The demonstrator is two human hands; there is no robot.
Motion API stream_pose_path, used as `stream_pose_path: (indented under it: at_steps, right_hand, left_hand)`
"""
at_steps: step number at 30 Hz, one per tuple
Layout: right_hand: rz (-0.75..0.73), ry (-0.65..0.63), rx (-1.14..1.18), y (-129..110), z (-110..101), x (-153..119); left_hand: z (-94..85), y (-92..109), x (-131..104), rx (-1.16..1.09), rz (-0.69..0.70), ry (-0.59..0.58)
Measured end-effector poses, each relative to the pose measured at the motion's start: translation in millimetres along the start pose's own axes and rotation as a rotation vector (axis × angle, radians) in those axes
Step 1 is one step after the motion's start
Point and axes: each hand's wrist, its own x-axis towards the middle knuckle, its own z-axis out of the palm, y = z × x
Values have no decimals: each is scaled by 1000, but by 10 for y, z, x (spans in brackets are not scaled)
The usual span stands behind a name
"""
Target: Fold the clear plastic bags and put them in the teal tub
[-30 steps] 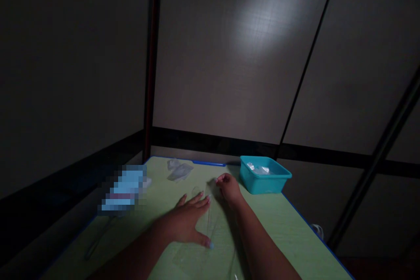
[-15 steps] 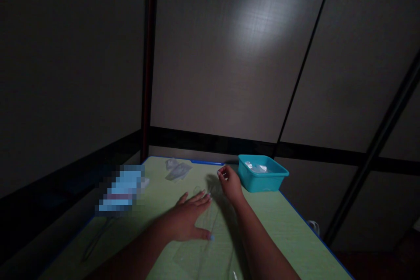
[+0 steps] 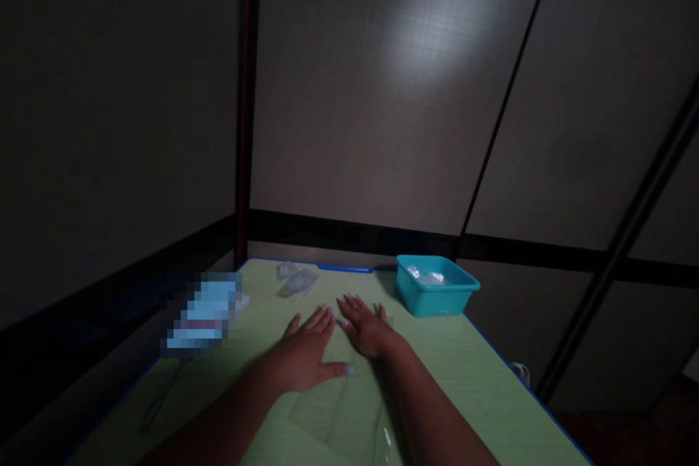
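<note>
"Down to the left went the right hand (image 3: pixel 365 328); it was curled up half a second ago, and from far away I now see its fingers spread out flat."

"And the left hand (image 3: pixel 306 357)?"

"Its fingers are flat and let go too, with the thumb sticking out sideways."

"Where is the thin, clear plastic sheet (image 3: pixel 354 415)?"

"I see it on the pale green table (image 3: pixel 475 371) with blue edges, under both hands, it seems. A blue-green, box-shaped plastic tub (image 3: pixel 437 301) stands beyond the right hand, with shiny things (image 3: pixel 434 278) inside. Crumpled, whitish plastic film (image 3: pixel 298 282) lies near the back edge."
</note>
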Motion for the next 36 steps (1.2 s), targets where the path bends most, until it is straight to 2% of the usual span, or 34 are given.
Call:
stream_pose_path:
  at_steps: [3,5,8,10,12,14,15,17,19,21,25,31,34,36]
  right_hand:
    - [-23,178,14,-169,-140,-52]
    - [-65,240,45,-324,-219,-157]
    - [-188,155,54,-535,-208,-397]
    - [-251,54,30,-605,-125,-549]
    - [-233,-15,22,-601,-37,-641]
    - [-194,-46,21,-541,15,-656]
    - [-176,-45,17,-501,24,-639]
    - [-157,-23,-6,-417,18,-577]
    - [-157,-26,-42,-340,6,-509]
    - [-152,-50,-72,-268,3,-458]
    - [-25,-64,-146,-76,-8,-427]
    - [307,-36,-354,412,-217,-460]
    - [328,25,-328,494,-310,-490]
    - [261,96,-282,400,-313,-511]
  left_hand:
    - [2,-26,5,-2,4,31]
    - [11,-80,18,3,-18,27]
    - [19,-207,58,33,-97,49]
    - [10,-276,91,72,-164,138]
    - [-14,-281,112,97,-224,242]
    - [-47,-204,105,76,-225,311]
    - [-63,-139,90,56,-180,325]
    - [-82,13,45,20,9,320]
    - [-72,149,0,19,216,247]
    - [-33,229,-24,20,291,152]
    - [63,226,-8,12,275,24]
    - [83,191,-2,12,259,-7]
    - [86,194,-3,9,258,12]
    - [93,177,13,9,242,40]
